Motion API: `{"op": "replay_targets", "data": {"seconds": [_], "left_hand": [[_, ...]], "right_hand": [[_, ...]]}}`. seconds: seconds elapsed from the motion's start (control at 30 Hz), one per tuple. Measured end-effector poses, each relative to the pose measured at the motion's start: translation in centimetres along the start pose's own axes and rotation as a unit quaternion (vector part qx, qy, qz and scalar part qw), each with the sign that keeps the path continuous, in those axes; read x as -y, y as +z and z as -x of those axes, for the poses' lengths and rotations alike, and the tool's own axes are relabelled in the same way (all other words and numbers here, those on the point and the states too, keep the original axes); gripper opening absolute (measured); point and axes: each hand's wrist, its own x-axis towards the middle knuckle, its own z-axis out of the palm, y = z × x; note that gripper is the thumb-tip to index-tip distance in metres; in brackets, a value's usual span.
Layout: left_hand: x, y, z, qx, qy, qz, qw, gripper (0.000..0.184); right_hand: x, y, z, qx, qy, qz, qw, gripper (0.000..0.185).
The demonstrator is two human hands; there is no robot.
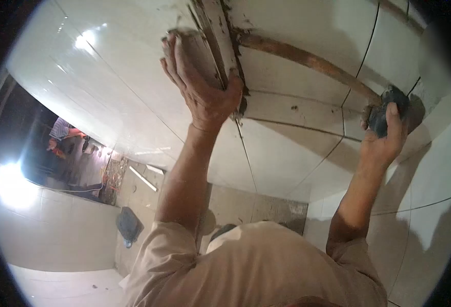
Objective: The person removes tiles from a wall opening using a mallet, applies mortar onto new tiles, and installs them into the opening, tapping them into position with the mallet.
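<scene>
Spanning a long, smeared strip, the left hand lies with its 4 fingers stretched out close together on 1 side and its thumb spread wide on the other; whether it presses or only rests, I cannot tell. The strip runs up the white wall to the top edge of view. To its right, a brown bar slants down across the tiles, its upper end at the strip's dirty edge, above the left thumb. At the bar's lower end, the right hand is closed round a dark lump, thumb in front and fingers bent behind; whether bar and lump are joined cannot be told. Below, on the floor, are 2 white slats and a dark grey object too unclear to name. At far left, a bright lamp glares beside a dark opening, where another person in striped clothing is near rubble.
</scene>
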Motion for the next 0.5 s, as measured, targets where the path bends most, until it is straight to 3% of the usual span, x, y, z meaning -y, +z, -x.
{"op": "replay_targets", "data": {"seconds": [0.13, 0.23, 0.5], "left_hand": [[0.0, -0.1, 0.2, 0.006, -0.019, 0.007, 1.0, 0.106], [-0.5, -0.4, 0.0, 0.013, -0.043, 0.002, 0.999, 0.103], [-0.2, 0.0, 0.2, -0.012, -0.037, 0.03, 0.999, 0.102]], "right_hand": [[-0.1, 2.2, -0.4, -0.027, -0.084, -0.033, 0.996, 0.046], [-0.7, 2.3, -0.2, -0.008, -0.017, -0.019, 1.0, 0.049], [-0.9, 2.3, 0.0, 0.018, -0.014, -0.021, 1.0, 0.048]]}}
